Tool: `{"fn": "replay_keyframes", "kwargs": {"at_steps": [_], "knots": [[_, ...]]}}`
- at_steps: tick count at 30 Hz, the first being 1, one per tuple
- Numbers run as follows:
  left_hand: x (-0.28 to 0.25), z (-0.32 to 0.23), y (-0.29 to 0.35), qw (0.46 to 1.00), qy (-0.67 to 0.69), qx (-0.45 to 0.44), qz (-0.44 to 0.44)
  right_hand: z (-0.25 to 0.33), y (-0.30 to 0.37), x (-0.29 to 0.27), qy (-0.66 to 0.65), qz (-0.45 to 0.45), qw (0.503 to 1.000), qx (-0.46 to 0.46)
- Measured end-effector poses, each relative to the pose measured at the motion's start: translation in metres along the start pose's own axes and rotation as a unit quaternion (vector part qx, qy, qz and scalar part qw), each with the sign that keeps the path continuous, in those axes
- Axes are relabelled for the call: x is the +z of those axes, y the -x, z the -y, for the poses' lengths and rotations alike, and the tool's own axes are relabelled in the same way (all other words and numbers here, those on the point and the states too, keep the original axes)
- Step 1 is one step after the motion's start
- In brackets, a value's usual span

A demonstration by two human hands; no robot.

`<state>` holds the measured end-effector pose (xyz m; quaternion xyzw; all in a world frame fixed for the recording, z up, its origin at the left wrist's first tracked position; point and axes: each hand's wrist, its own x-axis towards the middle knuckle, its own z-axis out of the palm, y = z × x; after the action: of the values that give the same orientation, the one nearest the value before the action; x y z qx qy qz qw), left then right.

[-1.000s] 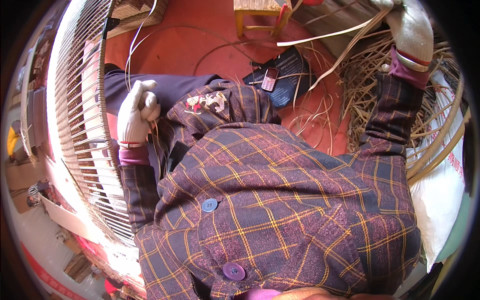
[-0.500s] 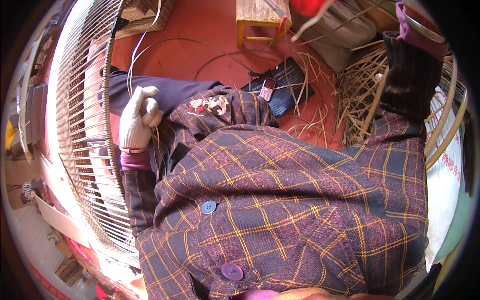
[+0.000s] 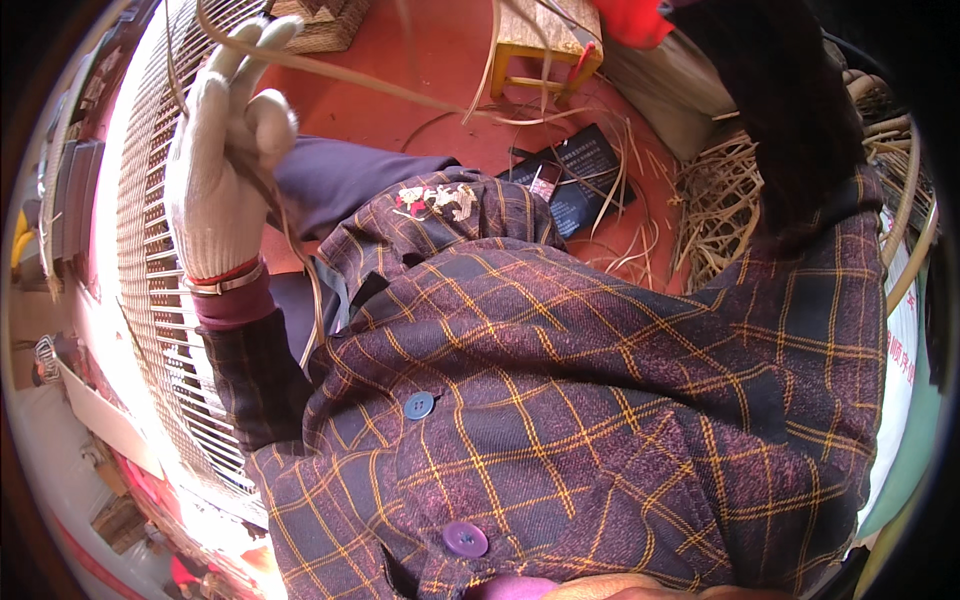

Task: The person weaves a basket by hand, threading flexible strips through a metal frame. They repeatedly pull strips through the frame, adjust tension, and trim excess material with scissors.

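My left hand [image 3: 225, 170], in a white knit glove, is raised in front of the woven panel [image 3: 150, 200] at the left. Its long fingers point up and the thumb side is bent in. A thin brown cane strip [image 3: 301, 255] runs through this hand, across the palm and down beside my jacket. Another pale strip [image 3: 350, 75] arcs from above the glove toward the right. My right arm [image 3: 790, 110], in a dark sleeve, reaches up at the right; its hand is beyond the top edge.
A wooden stool [image 3: 540, 35] with a tool on it stands at the far side. A mobile phone [image 3: 543, 183] lies on a dark printed bag [image 3: 590, 165] on the red floor. Loose cane [image 3: 715, 195] is heaped at the right, by a white sack [image 3: 900, 350].
My left hand has risen and come closer to the view, its fingers straighter. The right arm has swung inward to the left. The pale strip now crosses the upper middle.
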<state>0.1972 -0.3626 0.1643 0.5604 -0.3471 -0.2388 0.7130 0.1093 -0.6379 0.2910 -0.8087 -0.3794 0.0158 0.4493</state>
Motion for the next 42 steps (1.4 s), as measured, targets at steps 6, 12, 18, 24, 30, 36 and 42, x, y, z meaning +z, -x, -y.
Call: {"fn": "replay_keyframes", "kwargs": {"at_steps": [6, 12, 18, 24, 30, 36, 42], "knots": [[-0.001, -0.012, 0.015, 0.991, -0.109, -0.073, -0.024, -0.045, -0.022, -0.003, 0.235, 0.033, 0.959, -0.153], [-0.087, 0.008, 0.023, 0.98, 0.118, -0.047, -0.155, -0.054, -0.02, 0.047, 0.398, 0.006, 0.914, -0.075], [-0.12, 0.015, 0.048, 0.97, 0.171, -0.047, -0.168, -0.059, -0.027, 0.08, 0.461, 0.008, 0.885, -0.059], [-0.071, 0.002, 0.035, 0.973, 0.184, -0.073, -0.118, -0.08, -0.032, 0.096, 0.48, -0.001, 0.876, -0.055], [-0.037, 0.009, 0.034, 0.98, 0.123, -0.117, -0.102, -0.095, -0.033, 0.157, 0.109, -0.073, 0.985, 0.114], [-0.061, 0.005, 0.044, 0.985, 0.081, -0.057, -0.141, -0.081, -0.019, 0.18, 0.011, 0.023, 0.969, 0.245], [-0.054, 0.009, 0.055, 0.956, 0.04, -0.246, -0.153, -0.065, -0.009, 0.163, -0.041, -0.03, 0.967, 0.25]]}}
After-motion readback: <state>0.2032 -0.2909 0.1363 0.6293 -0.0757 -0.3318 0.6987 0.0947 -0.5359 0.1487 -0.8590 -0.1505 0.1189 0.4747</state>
